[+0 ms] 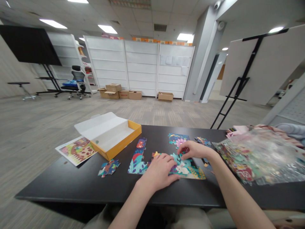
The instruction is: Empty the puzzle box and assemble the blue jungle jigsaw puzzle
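A partly assembled jigsaw puzzle (136, 165) with teal leaves, purple shapes and a white rabbit lies on the black table. My left hand (160, 167) rests flat over its middle, fingers stretched out and pressing on the joined pieces. Just right of those fingertips, my right hand (192, 150) pinches a teal puzzle piece (180, 158) at the puzzle's inner area. The fingers partly cover that piece. Behind the hands lies a joined blue section (175, 138) with a pink flower-like shape. My left hand and wrist hide part of the puzzle's lower middle.
Loose puzzle pieces (109, 167) lie at the left, with more pieces (203, 140) at the back right. An open yellow box (124, 142) stands back left beside a printed picture sheet (77, 151). Clear plastic bags (264, 156) of pieces cover the table's right side.
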`<action>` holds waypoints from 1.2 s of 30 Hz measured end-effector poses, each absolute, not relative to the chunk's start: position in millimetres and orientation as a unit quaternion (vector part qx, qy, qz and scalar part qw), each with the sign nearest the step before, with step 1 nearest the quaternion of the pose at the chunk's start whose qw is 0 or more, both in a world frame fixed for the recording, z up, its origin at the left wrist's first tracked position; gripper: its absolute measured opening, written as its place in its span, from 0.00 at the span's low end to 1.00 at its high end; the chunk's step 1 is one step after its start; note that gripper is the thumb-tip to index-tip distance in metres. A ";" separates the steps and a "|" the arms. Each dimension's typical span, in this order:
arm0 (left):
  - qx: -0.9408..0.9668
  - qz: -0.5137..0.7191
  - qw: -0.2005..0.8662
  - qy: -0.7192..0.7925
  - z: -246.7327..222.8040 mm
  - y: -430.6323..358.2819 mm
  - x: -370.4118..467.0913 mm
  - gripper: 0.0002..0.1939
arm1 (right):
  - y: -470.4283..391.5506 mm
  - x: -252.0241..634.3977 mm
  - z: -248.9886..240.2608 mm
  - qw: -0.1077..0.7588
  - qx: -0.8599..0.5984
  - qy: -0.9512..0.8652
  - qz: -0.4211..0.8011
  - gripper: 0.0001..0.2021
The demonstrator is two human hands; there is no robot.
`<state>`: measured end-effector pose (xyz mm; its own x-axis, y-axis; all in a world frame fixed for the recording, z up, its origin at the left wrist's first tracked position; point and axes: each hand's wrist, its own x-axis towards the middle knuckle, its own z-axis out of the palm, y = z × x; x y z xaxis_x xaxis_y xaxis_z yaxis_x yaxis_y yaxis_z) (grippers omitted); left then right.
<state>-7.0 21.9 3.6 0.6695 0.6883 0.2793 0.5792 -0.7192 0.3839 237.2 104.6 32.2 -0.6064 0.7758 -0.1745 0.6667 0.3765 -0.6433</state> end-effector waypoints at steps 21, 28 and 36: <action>0.908 0.185 0.073 0.370 7.3 15.3 1.9 0.25 | 97.8 279.1 40.8 0.291 -0.595 -0.736 0.142 0.19; 0.906 0.172 0.062 0.383 6.4 15.1 9.1 0.25 | 49.5 323.6 43.3 0.268 -0.701 -0.657 0.068 0.16; 0.909 0.156 0.063 0.381 9.3 22.0 12.2 0.22 | 9.4 351.8 40.0 0.195 -0.716 -0.668 0.061 0.10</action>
